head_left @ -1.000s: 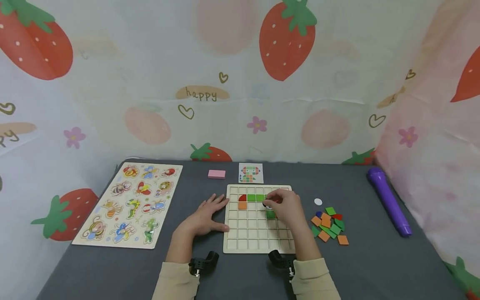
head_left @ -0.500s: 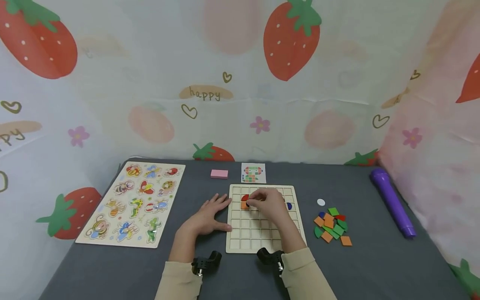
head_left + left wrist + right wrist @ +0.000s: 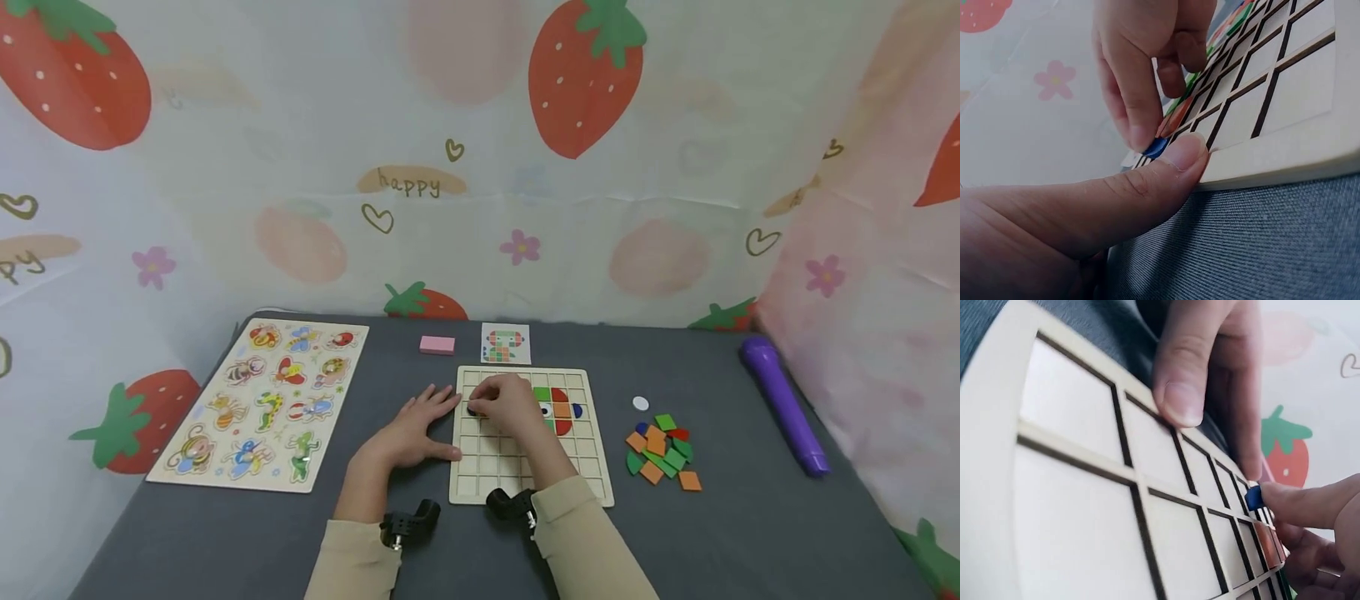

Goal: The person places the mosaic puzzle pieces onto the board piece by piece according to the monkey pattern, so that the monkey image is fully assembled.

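Right hand (image 3: 513, 408) pinches a small, round-edged blue piece (image 3: 1155, 147) at the left margin of the pale wooden grid board (image 3: 491, 467); it has shifted leftward over the last half second, uncovering a green square tile (image 3: 542, 393) and a red round-cornered tile (image 3: 559, 394); judged: the row's left end is being filled, opposite a dark-blue half-disc (image 3: 577, 410); whether the piece is seated, cannot tell. Left hand (image 3: 408, 433) lies spread, grasping nothing, thumb on the board's smooth edge; thin raised slats divide square cells; farther right, flat orange-and-green loose tiles (image 3: 655, 437) lie heaped near a round white disc (image 3: 640, 403); dark-grey surface (image 3: 712, 542), woven texture.
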Demonstrator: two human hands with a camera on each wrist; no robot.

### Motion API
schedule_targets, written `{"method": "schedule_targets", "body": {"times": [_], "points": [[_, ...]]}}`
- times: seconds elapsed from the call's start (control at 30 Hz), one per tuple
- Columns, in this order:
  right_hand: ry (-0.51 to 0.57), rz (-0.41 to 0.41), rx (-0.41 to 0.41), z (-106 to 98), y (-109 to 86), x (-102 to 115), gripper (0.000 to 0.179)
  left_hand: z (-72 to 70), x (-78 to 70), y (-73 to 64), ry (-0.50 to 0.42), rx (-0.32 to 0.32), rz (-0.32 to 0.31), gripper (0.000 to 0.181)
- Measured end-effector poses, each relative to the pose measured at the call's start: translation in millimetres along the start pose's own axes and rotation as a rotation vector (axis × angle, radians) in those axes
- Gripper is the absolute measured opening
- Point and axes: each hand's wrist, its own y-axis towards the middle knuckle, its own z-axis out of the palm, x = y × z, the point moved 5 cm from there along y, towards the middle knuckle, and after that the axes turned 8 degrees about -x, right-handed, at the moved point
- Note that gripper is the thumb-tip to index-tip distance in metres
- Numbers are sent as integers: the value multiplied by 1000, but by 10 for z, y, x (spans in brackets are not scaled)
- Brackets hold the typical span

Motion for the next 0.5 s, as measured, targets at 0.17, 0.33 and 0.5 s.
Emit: {"method": "schedule_targets", "body": {"times": [0.17, 0.33, 0.5], "points": [[-121, -8, -9, 19, -14, 50, 8, -3, 6, 4, 9, 4, 4, 94], [-190, -53, 4, 17, -53, 94, 9, -8, -3, 8, -2, -4, 3, 93], [-197, -63, -4, -17, -83, 94, 13, -22, -3, -3, -6, -10, 2, 93]]}}
